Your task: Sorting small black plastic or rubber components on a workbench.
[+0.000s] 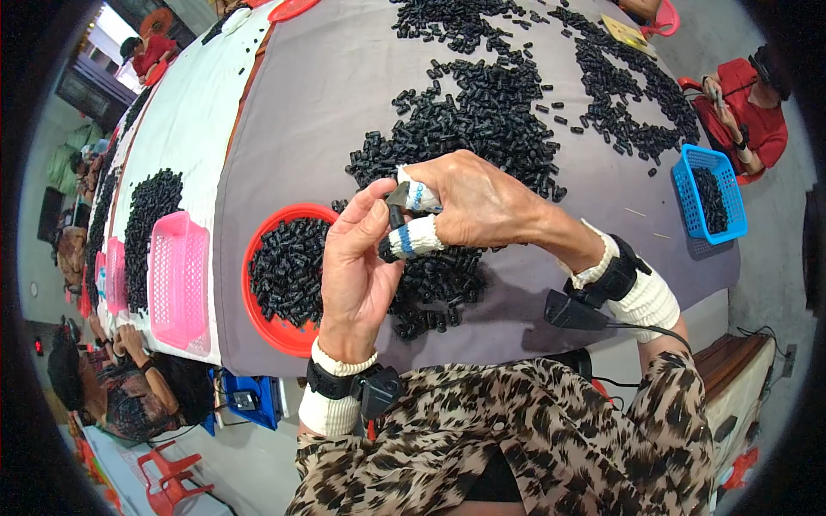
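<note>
Over the grey counter (292, 129), the left hand (354, 267) had its thumb and forefinger clamped on a small black piece (395, 215). The right hand (482, 202) met it there, white wraps on its thumb and forefinger; I could not tell what those fingers gripped. A pile (482, 120) of similar pieces lay beyond the hands, a filled red tray (292, 346) just left, a blue basket (686, 198) well off to the right.
</note>
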Motion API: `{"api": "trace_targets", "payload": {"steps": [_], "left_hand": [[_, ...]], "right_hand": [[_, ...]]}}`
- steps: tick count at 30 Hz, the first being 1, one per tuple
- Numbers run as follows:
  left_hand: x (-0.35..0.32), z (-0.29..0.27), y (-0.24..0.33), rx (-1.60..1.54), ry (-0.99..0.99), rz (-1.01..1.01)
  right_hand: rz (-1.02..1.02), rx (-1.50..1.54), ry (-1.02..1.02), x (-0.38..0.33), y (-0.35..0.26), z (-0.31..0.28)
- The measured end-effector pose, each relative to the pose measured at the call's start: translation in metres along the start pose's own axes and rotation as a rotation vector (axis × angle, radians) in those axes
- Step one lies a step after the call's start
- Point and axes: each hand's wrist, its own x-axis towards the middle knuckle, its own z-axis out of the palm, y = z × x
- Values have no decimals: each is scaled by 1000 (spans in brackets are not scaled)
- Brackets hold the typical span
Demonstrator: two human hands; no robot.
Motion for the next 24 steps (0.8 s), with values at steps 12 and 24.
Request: {"api": "trace_targets", "payload": {"steps": [12, 24], "left_hand": [[-4, -10, 2, 23, 32, 42], [-36, -107, 65, 1023, 593, 477]], "right_hand": [[-66, 3, -65, 2, 3, 5], [-12, -87, 12, -2, 21, -24]]}}
